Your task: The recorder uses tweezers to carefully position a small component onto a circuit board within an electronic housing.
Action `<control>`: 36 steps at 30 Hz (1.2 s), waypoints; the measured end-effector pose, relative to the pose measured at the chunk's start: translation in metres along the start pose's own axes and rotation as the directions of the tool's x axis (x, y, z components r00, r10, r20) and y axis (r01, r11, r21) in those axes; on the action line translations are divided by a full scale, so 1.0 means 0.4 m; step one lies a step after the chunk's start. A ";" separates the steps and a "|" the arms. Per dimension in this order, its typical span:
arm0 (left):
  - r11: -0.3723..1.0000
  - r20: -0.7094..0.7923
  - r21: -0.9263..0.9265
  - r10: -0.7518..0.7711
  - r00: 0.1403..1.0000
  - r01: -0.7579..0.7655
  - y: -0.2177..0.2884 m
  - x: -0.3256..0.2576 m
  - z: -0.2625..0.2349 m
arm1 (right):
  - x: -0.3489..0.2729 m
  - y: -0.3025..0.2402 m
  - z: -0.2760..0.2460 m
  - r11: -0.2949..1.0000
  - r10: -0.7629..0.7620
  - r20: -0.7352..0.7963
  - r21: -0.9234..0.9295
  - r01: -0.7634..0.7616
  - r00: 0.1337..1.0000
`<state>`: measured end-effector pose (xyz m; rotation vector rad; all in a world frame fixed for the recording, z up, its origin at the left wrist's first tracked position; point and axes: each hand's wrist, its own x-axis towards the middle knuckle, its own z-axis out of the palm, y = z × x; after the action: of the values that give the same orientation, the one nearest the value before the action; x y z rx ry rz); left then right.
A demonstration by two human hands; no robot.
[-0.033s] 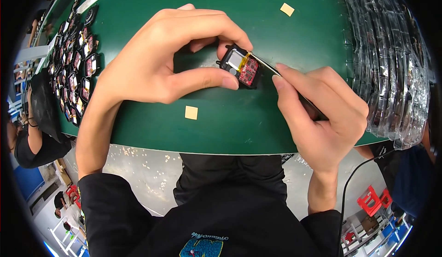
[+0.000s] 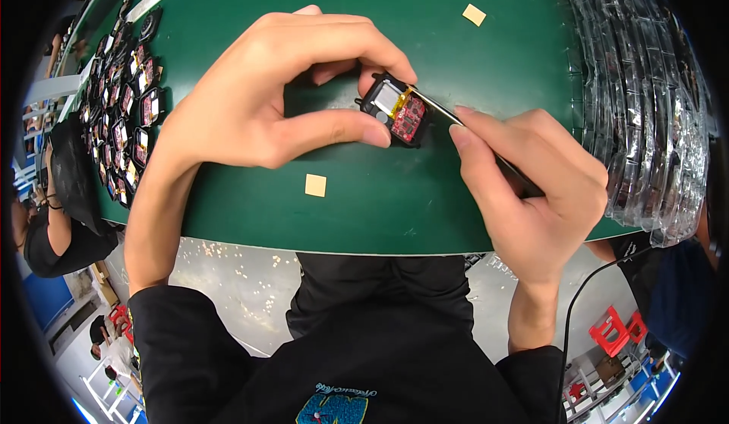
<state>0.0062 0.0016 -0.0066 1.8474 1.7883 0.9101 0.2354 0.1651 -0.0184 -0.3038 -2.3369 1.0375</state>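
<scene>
Between the thumb and fingers of my left hand (image 2: pixel 281 82) is a small black device casing (image 2: pixel 372 107), its open face turned up. Inside it show a red circuit board (image 2: pixel 411 119), a silver-white block and a strip of yellow tape (image 2: pixel 402 101). My right hand (image 2: pixel 539 189) pinches slim metal tweezers (image 2: pixel 440 107) like a pen. Their tip touches or nearly touches the casing's upper right edge, by the end of the tape; exact contact is too small to tell. The casing is close to the green tabletop (image 2: pixel 364 211).
Several similar open casings (image 2: pixel 121 113) crowd the table's left side. Stacked clear plastic trays (image 2: pixel 634 97) line the right. Two pale yellow squares (image 2: pixel 315 185) lie on the table, one near, one far. A black cable (image 2: pixel 566 325) runs at lower right. Other people are at both sides.
The casing and my left thumb have shifted very slightly. Both hands keep their grips, and the tweezers' tip stays at the same edge.
</scene>
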 end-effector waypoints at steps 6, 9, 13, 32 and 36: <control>0.999 0.006 -0.047 0.013 1.000 -0.012 -0.004 0.002 -0.009 | 0.006 0.000 -0.017 0.988 0.095 0.078 0.112 -0.103 0.992; 0.999 0.031 -0.032 -0.001 1.000 0.002 -0.004 0.005 -0.010 | 0.002 0.008 -0.015 0.985 0.108 0.086 0.124 -0.118 0.990; 0.999 0.034 -0.050 -0.001 0.999 0.002 -0.007 0.004 -0.013 | 0.003 0.004 -0.015 0.987 0.106 0.093 0.109 -0.116 0.990; 0.995 0.018 -0.074 0.067 0.998 -0.066 -0.003 0.014 -0.007 | 0.005 -0.004 -0.006 0.987 0.099 0.085 0.116 -0.108 0.991; 0.995 0.018 -0.060 0.083 0.996 -0.082 -0.007 0.009 -0.002 | 0.003 0.004 -0.004 0.985 0.090 0.069 0.142 -0.099 0.994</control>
<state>0.0034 0.0055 -0.0072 1.8988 1.6662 0.9603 0.2352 0.1676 -0.0182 -0.3338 -2.3053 1.2726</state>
